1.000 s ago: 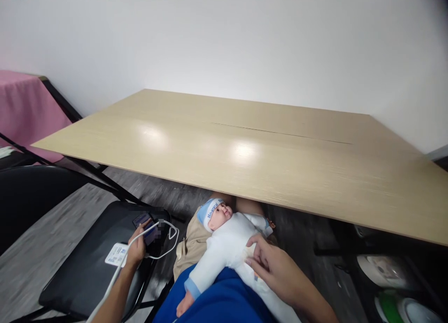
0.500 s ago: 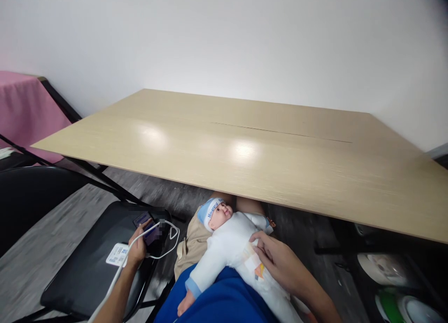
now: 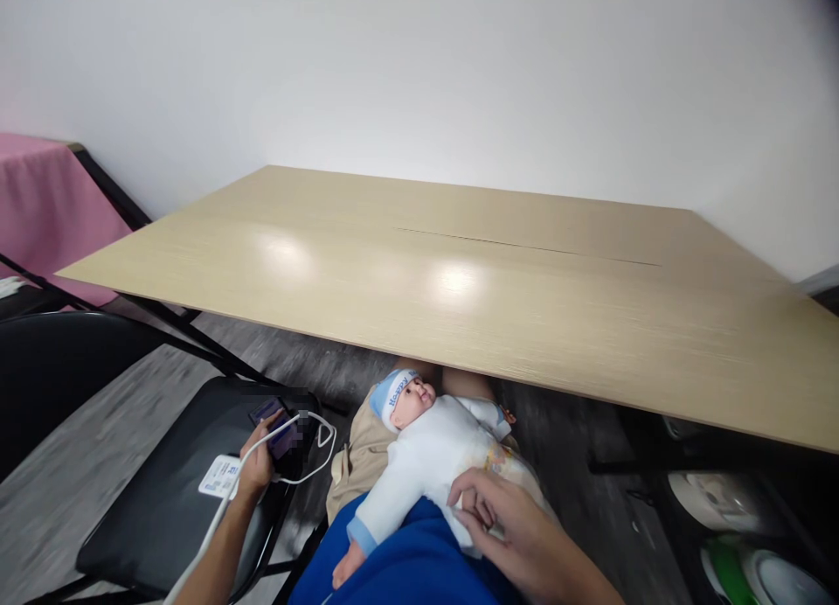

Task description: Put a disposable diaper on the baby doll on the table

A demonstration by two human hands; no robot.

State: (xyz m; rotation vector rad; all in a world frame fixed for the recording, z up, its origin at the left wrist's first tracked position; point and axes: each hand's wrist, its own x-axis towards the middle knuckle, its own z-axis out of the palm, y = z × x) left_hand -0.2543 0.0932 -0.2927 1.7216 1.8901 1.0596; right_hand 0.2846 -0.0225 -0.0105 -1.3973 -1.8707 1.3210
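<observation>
A baby doll in a white suit and a blue-and-white cap lies on my lap, head toward the table edge. My right hand rests on the doll's lower body. Its fingers are curled onto the white cloth beside a patterned diaper. My left hand reaches out to the black chair seat on my left and grips a dark phone lying there. A white cable runs from the phone along my left forearm. A white power bank lies on the seat just left of that hand.
A long light-wood table stands in front of me against a white wall, its near edge above the doll's head. A pink-covered table is at far left. Another black chair sits left. White and green objects lie on the floor at lower right.
My right hand slid from the doll's belly down toward my body, and the patterned diaper has come into sight. My left hand has stayed on the phone.
</observation>
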